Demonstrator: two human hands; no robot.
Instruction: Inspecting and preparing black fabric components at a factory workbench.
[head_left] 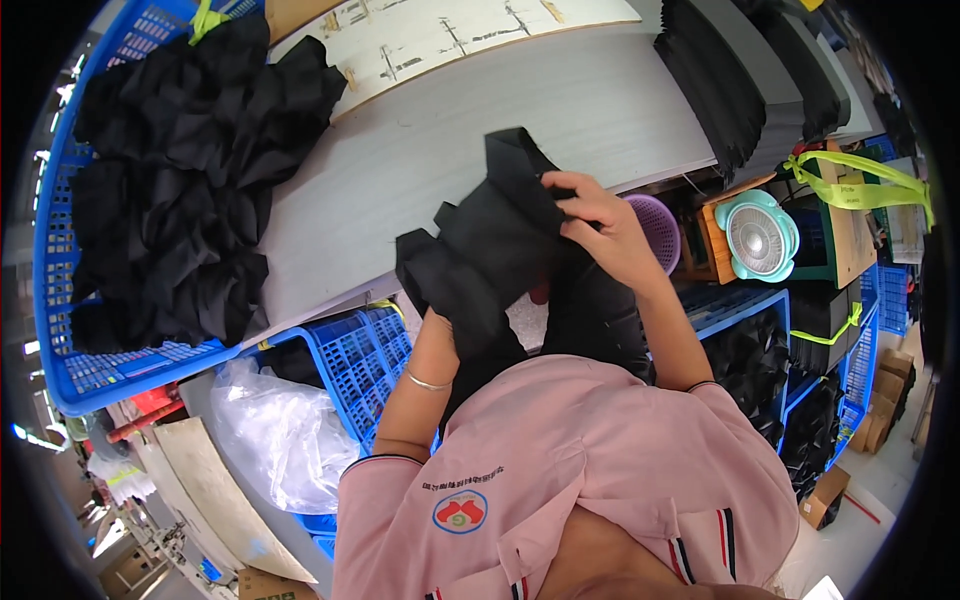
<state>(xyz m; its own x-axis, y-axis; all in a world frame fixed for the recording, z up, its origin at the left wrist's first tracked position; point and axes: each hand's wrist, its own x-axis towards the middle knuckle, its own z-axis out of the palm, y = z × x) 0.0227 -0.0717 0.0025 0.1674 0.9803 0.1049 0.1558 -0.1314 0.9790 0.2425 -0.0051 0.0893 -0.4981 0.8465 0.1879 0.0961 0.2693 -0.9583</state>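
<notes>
A black fabric piece, folded and sewn-looking, is held up in front of my body, above the near edge of the table. My right hand has its fingers closed on the right edge of the fabric. My left forearm, with a thin bracelet at the wrist, runs up into the lower left part of the cloth. The cloth covers my left hand, so its fingers do not show. One flap of the piece stands up at its far end, over the grey tabletop.
A blue basket heaped with black fabric pieces stands at the left. Stacked black sheets lie at the far right. Beside my right arm are a purple bin and a turquoise fan. A clear plastic bag sits at lower left.
</notes>
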